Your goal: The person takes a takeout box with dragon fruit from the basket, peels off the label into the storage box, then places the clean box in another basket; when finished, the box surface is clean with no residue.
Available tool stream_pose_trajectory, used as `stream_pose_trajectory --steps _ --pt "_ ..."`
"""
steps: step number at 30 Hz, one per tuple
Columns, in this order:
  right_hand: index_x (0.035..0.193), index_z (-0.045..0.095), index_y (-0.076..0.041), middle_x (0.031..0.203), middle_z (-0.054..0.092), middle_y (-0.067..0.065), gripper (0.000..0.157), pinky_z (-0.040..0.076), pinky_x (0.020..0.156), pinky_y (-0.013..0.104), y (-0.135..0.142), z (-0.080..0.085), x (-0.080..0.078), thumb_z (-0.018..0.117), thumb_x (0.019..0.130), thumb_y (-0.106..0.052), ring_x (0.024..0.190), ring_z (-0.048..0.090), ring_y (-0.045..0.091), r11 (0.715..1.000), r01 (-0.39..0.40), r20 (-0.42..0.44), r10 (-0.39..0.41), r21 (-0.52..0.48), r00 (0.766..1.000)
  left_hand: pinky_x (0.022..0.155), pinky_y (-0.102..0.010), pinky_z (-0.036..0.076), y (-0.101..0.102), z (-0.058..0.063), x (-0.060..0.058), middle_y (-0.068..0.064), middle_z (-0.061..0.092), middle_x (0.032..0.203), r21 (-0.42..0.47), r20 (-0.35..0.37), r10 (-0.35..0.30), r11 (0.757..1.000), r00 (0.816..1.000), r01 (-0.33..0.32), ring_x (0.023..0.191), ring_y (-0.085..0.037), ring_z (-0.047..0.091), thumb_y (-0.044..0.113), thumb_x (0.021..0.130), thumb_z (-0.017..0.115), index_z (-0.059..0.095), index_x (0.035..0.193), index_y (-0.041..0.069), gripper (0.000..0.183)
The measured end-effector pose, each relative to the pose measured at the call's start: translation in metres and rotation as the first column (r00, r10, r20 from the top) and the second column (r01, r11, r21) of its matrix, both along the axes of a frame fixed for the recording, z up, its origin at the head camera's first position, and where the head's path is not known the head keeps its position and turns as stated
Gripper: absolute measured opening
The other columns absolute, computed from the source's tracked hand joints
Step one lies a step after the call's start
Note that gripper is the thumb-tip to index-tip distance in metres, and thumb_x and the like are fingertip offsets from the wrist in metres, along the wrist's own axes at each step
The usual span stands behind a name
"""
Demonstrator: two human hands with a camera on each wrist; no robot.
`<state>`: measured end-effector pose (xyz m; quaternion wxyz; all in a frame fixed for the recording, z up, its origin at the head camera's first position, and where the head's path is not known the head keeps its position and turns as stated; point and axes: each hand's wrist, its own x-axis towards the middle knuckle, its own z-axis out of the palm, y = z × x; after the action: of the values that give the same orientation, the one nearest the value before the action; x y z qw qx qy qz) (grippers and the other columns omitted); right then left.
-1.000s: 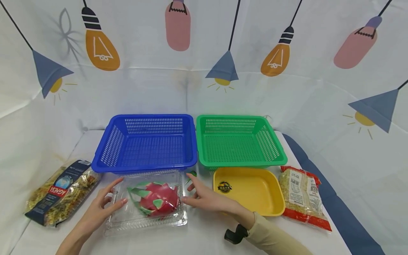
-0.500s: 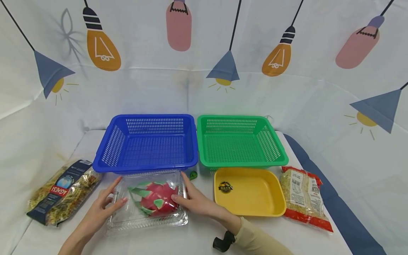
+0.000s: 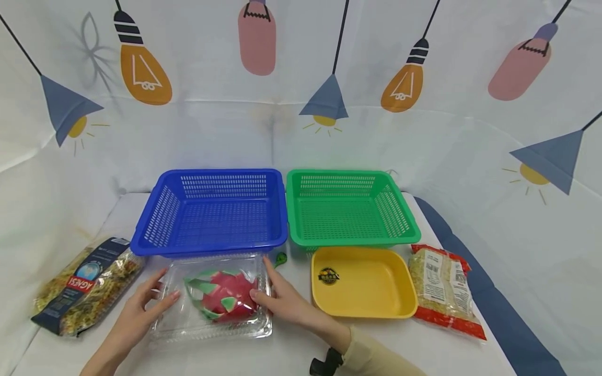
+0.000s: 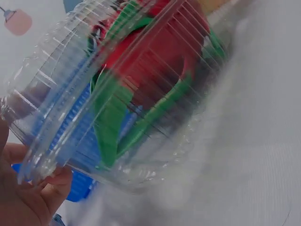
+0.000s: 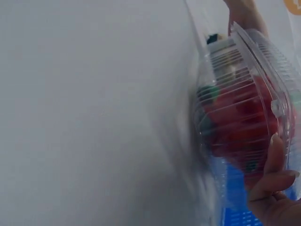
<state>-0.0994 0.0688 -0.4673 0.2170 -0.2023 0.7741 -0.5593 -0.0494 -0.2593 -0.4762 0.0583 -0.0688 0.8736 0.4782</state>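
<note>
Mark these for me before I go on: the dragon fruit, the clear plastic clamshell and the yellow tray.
Dragon fruit (image 3: 233,286), head view: red skin near its middle.
Clear plastic clamshell (image 3: 211,331), head view: near rim.
Yellow tray (image 3: 367,284), head view: bare inside floor.

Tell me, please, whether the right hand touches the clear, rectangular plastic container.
Touching: the right wrist view shows the right hand gripping the container at its edge.

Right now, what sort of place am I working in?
Probably a staged tabletop workspace: a creased white backdrop printed with hanging lamps rises behind a white table, on which stand a rectangular blue plastic basket and a rectangular green plastic basket.
</note>
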Motion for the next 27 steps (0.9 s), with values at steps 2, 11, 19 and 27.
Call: stream_pose_trajectory --steps 2,11,19,27 --pt "0.163 0.005 -0.017 0.131 0.053 0.016 0.086 0.057 0.072 0.032 0.001 0.005 0.005 0.061 0.1 -0.036 0.082 0.067 0.016 1.0 0.005 0.017 -0.005 -0.002 1.0 0.066 -0.025 0.047 0.0 0.006 0.003 -0.014 0.044 0.126 -0.026 0.012 -0.007 1.0 1.0 0.008 0.09 0.007 0.046 0.034 0.101 0.06 0.024 0.159 0.006 0.073" --pt "0.162 0.003 -0.027 0.117 0.053 0.009 0.083 0.054 0.057 0.035 0.018 0.037 0.012 0.058 0.101 -0.037 0.06 0.056 0.008 1.0 -0.006 0.015 0.006 0.016 1.0 0.068 -0.026 0.042 0.009 0.036 0.008 -0.013 0.043 0.132 -0.043 -0.015 -0.037 0.998 0.999 0.036 0.094 0.006 0.043 0.034 0.104 0.054 0.025 0.16 0.015 0.066" --pt "0.162 0.005 -0.024 0.116 0.051 0.011 0.082 0.054 0.06 0.032 0.041 0.059 0.008 0.058 0.101 -0.035 0.064 0.057 0.011 1.0 -0.003 0.045 0.003 -0.003 0.999 0.074 -0.021 0.043 0.028 0.054 0.003 -0.007 0.047 0.126 0.022 -0.149 -0.089 0.995 0.985 0.094 0.097 0.001 0.045 0.023 0.104 0.055 0.03 0.158 0.013 0.06" --pt "0.162 0.01 -0.026 0.139 0.044 0.018 0.075 0.052 0.062 0.026 0.066 0.074 -0.003 0.056 0.103 -0.029 0.076 0.063 0.018 0.999 0.004 0.026 -0.003 -0.034 1.0 0.08 -0.016 0.039 0.052 0.07 -0.005 -0.005 0.048 0.11 0.021 -0.24 -0.118 0.992 0.964 0.127 0.097 0.0 0.045 0.019 0.102 0.059 0.033 0.157 0.011 0.061"
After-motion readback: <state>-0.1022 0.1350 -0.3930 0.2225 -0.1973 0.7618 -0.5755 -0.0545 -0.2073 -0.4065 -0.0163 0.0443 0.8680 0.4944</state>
